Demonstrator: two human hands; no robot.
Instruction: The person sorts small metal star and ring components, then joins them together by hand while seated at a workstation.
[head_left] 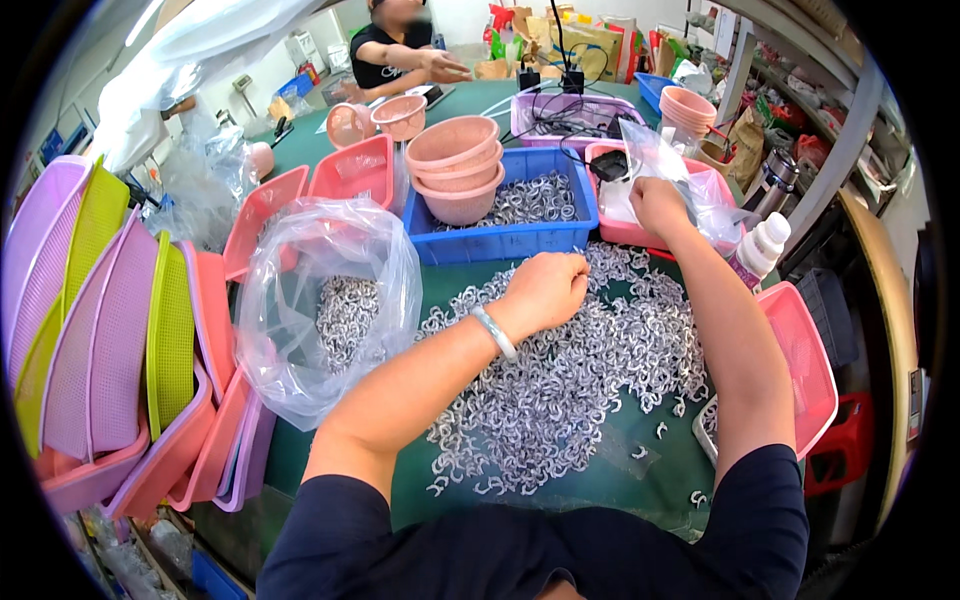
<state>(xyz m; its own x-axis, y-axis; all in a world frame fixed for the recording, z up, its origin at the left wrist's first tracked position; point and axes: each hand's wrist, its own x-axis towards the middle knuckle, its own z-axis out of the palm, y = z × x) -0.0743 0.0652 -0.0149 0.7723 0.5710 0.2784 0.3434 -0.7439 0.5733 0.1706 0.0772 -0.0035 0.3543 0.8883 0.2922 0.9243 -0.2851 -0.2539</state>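
Note:
A wide heap of small grey C-shaped pieces [540, 400] covers the green tabletop in front of me. My left hand [548, 290], with a pale bangle on its wrist, rests at the heap's far side with its fingers curled; what they hold, if anything, is hidden. My right hand [660, 207] is closed at a see-through plastic bag [648, 150] over a pink basket [612, 212] at the back right. Between the hands and the far side stands a blue bin [500, 246] of similar grey pieces, with stacked peach bowls [455, 165] in it.
An open plastic bag [270, 330] with grey pieces stands left of the heap. Nested purple, green and pink baskets [110, 340] lean at far left. A white bottle [765, 243] and another pink basket [812, 370] are at right. Across the table sits a person [385, 55].

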